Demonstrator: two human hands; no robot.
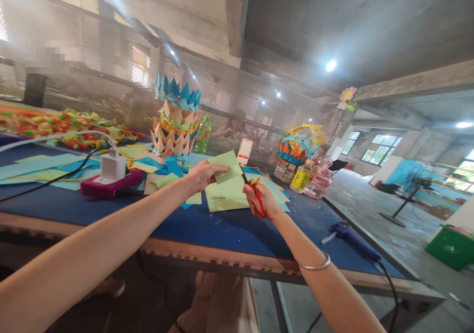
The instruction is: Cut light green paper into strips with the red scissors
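Left hand (202,175) pinched on light-green paper sheet (228,166), held above desk (207,232) middle. Right hand (263,201) closed round red scissors (258,201), blades at sheet edge. Paper light, floppy, tears easily; best gripped close to blades

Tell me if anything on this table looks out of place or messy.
Nothing looks spilled or broken. Coloured paper sheets lie strewn across the blue table behind the left hand and its green sheet, and a blue corded tool lies near the table's right edge, its cord hanging over the side.
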